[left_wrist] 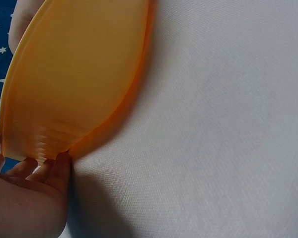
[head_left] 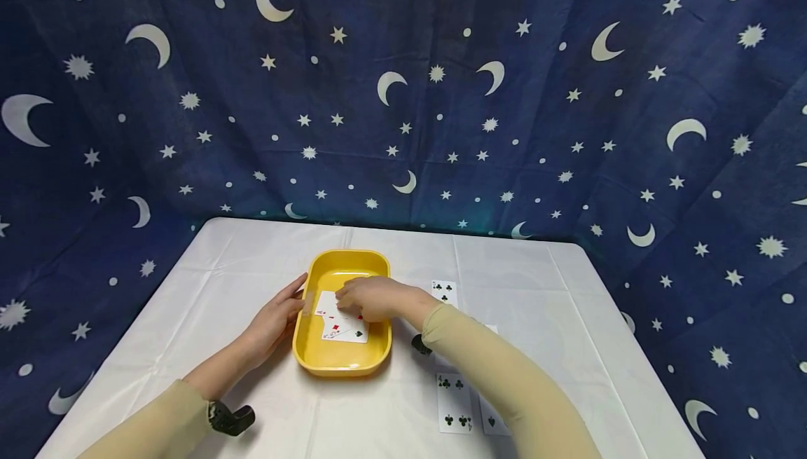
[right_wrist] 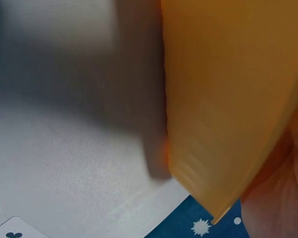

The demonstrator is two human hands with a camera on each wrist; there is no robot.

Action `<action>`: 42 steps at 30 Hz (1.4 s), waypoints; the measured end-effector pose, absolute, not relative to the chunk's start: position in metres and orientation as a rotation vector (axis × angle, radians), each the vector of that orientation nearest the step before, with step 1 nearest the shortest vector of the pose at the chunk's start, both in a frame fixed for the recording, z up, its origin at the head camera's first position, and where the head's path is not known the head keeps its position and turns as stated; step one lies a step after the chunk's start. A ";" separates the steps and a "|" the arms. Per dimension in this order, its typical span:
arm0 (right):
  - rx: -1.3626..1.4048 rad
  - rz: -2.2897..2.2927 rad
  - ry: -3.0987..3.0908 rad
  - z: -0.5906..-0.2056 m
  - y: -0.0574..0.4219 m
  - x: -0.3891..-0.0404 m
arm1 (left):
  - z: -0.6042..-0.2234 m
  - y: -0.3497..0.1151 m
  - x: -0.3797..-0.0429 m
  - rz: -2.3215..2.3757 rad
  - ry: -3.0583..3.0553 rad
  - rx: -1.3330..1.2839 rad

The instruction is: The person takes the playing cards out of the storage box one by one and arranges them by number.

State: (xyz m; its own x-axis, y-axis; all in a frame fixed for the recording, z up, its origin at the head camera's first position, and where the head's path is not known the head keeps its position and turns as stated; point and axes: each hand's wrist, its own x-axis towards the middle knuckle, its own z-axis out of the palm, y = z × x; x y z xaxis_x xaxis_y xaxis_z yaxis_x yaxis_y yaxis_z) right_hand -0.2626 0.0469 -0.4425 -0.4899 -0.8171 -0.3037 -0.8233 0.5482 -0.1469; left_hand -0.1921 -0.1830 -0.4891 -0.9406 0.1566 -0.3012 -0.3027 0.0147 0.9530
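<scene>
A yellow tray [head_left: 342,369] with rounded corners stands on the white cloth, several playing cards [head_left: 337,331] lying overlapped inside it, with red and black pips showing. My left hand [head_left: 271,326] is at the tray's left side; in the left wrist view its fingertips [left_wrist: 62,161] touch the outer wall. Over the right rim reaches my right hand [head_left: 378,298], fingers bent down onto the cards and partly covering them. Whether those fingers pinch a card, I cannot tell. In the right wrist view the tray wall [right_wrist: 228,99] hides the fingers, leaving part of the palm [right_wrist: 278,198] showing.
To the tray's right, more cards lie face up: a clubs card [head_left: 444,291] farther back, a four of clubs [head_left: 454,406] and a spade card [head_left: 492,420] nearer, partly under my right sleeve [head_left: 504,368]. A dark blue curtain [head_left: 403,151] with moons and stars hangs behind the table.
</scene>
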 end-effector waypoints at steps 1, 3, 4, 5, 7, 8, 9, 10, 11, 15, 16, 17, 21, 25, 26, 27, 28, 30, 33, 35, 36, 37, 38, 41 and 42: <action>-1.349 0.042 2.446 -0.443 0.046 -0.261 | -0.489 -0.183 -0.192 1.996 1.977 -0.149; -1.351 0.070 2.433 -0.444 0.045 -0.257 | -0.488 -0.183 -0.192 1.994 1.979 -0.159; -1.347 0.092 2.429 -0.445 0.045 -0.255 | -0.488 -0.183 -0.192 1.993 1.980 -0.157; -1.339 0.116 2.427 -0.446 0.044 -0.253 | -0.488 -0.183 -0.192 1.993 1.980 -0.154; -1.302 0.173 2.430 -0.447 0.042 -0.249 | -0.488 -0.183 -0.192 1.995 1.977 -0.142; -1.284 0.204 2.432 -0.448 0.041 -0.247 | -0.488 -0.183 -0.192 1.998 1.974 -0.135; -1.265 0.236 2.437 -0.448 0.039 -0.245 | -0.488 -0.183 -0.191 2.003 1.971 -0.129; -1.247 0.267 2.441 -0.448 0.038 -0.243 | -0.488 -0.183 -0.191 2.007 1.967 -0.120; -1.229 0.290 2.444 -0.447 0.036 -0.240 | -0.488 -0.183 -0.190 2.009 1.965 -0.112; -1.204 0.356 2.457 -0.445 0.031 -0.232 | -0.486 -0.183 -0.188 2.016 1.957 -0.102; -1.200 0.361 2.461 -0.445 0.030 -0.230 | -0.486 -0.183 -0.188 2.016 1.955 -0.100; -1.207 0.362 2.464 -0.445 0.030 -0.229 | -0.486 -0.183 -0.188 2.018 1.953 -0.098; -1.210 0.328 2.472 -0.449 0.029 -0.225 | -0.486 -0.183 -0.188 2.019 1.954 -0.096; -1.173 0.365 2.477 -0.449 0.027 -0.221 | -0.486 -0.183 -0.189 2.020 1.960 -0.093; -1.166 0.390 2.479 -0.449 0.026 -0.220 | -0.486 -0.183 -0.189 2.020 1.961 -0.091; -1.167 0.414 2.483 -0.448 0.026 -0.219 | -0.486 -0.183 -0.189 2.022 1.960 -0.088; -1.176 0.432 2.488 -0.448 0.025 -0.218 | -0.486 -0.183 -0.189 2.024 1.958 -0.083; -1.196 0.433 2.490 -0.447 0.024 -0.217 | -0.486 -0.184 -0.189 2.026 1.955 -0.076; -1.213 0.349 2.485 -0.445 0.023 -0.218 | -0.485 -0.184 -0.189 2.027 1.950 -0.076; -1.216 0.258 2.486 -0.444 0.025 -0.222 | -0.485 -0.184 -0.189 2.030 1.948 -0.080; -1.213 0.218 2.491 -0.443 0.026 -0.225 | -0.485 -0.183 -0.189 2.029 1.947 -0.082; -1.210 0.190 2.498 -0.442 0.027 -0.228 | -0.485 -0.183 -0.189 2.024 1.952 -0.087; -1.206 0.166 2.507 -0.442 0.029 -0.232 | -0.485 -0.183 -0.189 2.020 1.956 -0.092; -1.179 0.135 2.529 -0.442 0.033 -0.244 | -0.485 -0.182 -0.189 2.002 1.975 -0.113; -1.170 0.130 2.527 -0.443 0.034 -0.247 | -0.486 -0.182 -0.189 1.997 1.980 -0.116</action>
